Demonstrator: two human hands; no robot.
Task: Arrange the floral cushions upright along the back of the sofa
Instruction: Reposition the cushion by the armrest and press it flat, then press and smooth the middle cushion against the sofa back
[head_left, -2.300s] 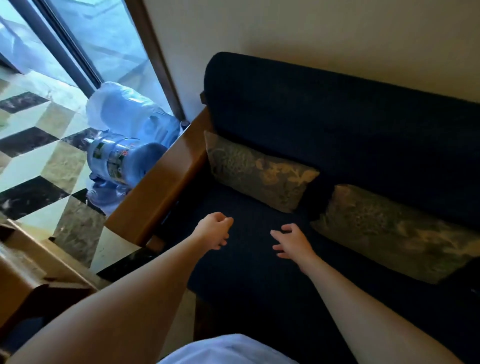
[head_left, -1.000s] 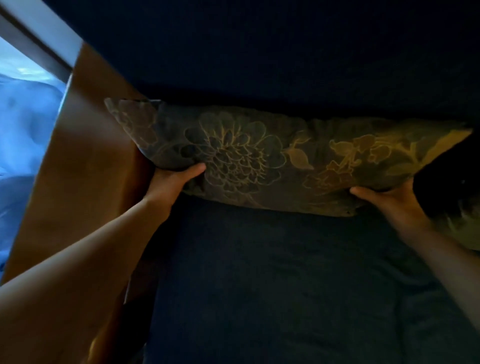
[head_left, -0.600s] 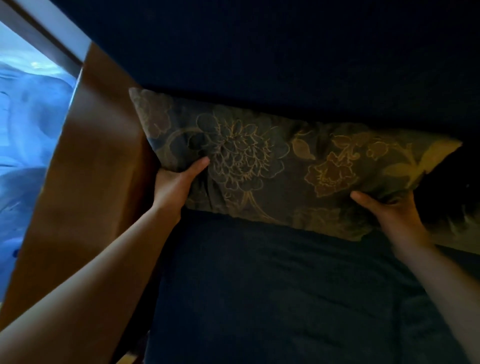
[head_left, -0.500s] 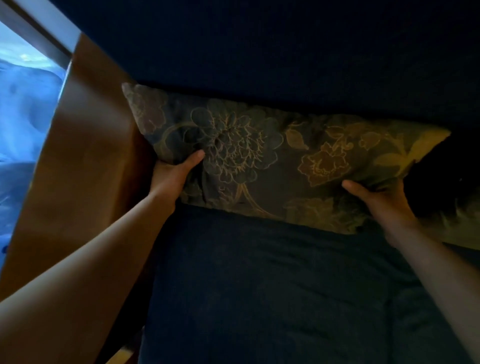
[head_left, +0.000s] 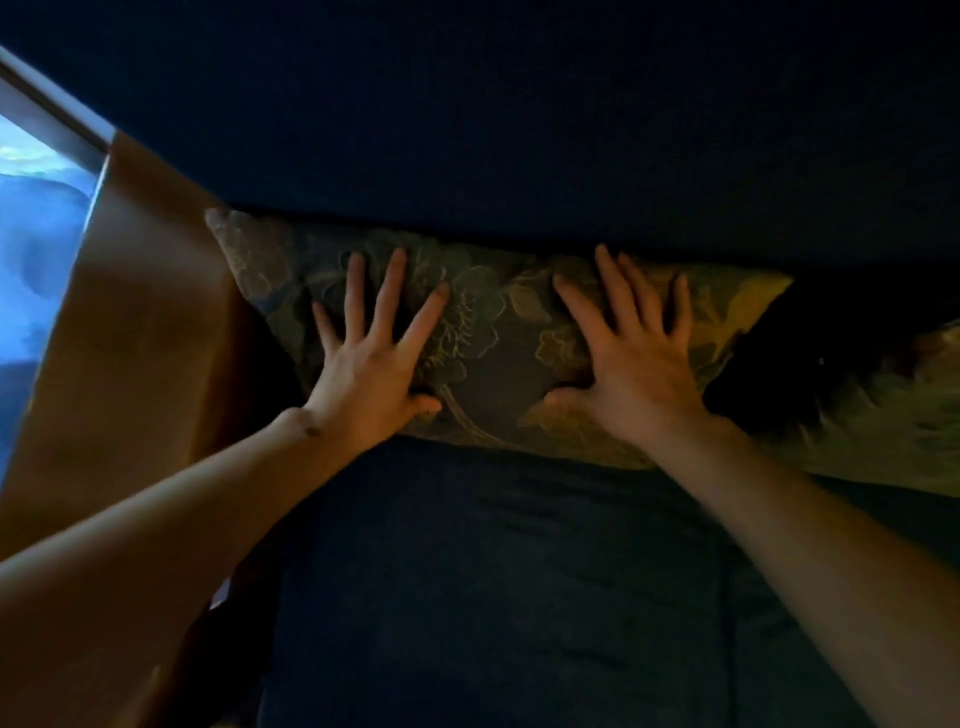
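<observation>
Now both hands, left hand (head_left: 371, 371) and right hand (head_left: 631, 364), spread flat on the floral cushion (head_left: 493, 332); best press evenly toward the sofa back (head_left: 519, 130).

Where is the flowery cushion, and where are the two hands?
floral cushion (head_left: 488, 358), head view, on its front face between the hands.
left hand (head_left: 371, 376), head view, on the back of the hand.
right hand (head_left: 636, 371), head view, on the back of the hand.

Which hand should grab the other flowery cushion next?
Probably the right hand. It lies flat on the first cushion, on the side nearest the second cushion. The left hand is by the wooden armrest.
</observation>
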